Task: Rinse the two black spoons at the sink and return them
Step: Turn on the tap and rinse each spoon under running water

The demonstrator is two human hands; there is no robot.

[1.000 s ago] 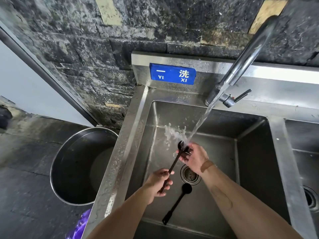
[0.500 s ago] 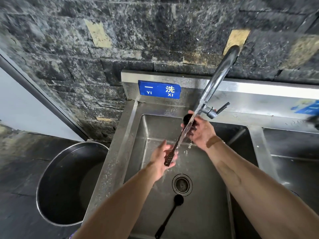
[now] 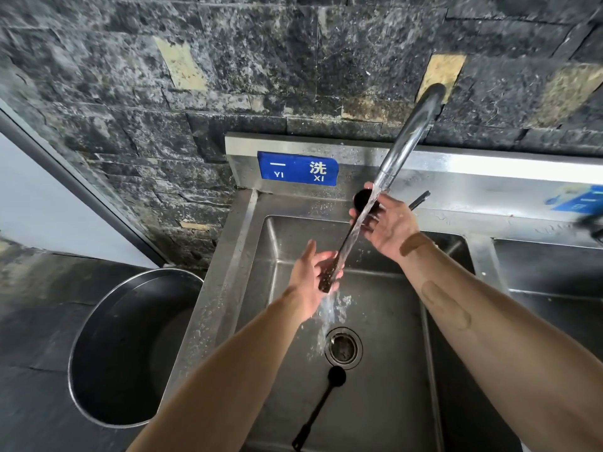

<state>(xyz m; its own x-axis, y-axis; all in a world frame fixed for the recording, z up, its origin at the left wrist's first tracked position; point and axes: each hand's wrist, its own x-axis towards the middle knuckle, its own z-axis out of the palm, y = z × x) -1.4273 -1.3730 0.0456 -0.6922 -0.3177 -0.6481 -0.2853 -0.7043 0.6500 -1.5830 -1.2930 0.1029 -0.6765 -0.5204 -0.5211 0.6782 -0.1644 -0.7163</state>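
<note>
Now the whole view has tipped up since a second ago: more of the dark speckled stone wall [image 3: 228, 70] fills the top, and the stainless steel sink basin [image 3: 385, 380] sits lower in your sight. The large round steel pot [image 3: 130, 350] stands on the floor just left of the sink, apart from the work.

The bigger change is where you hold the first black long-handled spoon [image 3: 342, 246]. A second ago its bowl was low over the basin, with water splashing off it. You have since lifted it until the bowl sits right under the mouth of the curved chrome tap [image 3: 408, 135], and the stream now runs down along the handle and breaks just above the round steel drain [image 3: 343, 348].

Your right hand [image 3: 390, 225] cups the bowl end, fingers spread around it and not tightly closed. Your left hand [image 3: 315, 278] is closed loosely on the handle's lower end.

I judge this spoon is close to rinsed along its full length. The second black spoon [image 3: 318, 409] lies flat on the basin floor, its bowl just below the drain, outside the stream and apparently not yet rinsed. Roughly half the rinsing remains, then the return.
</note>
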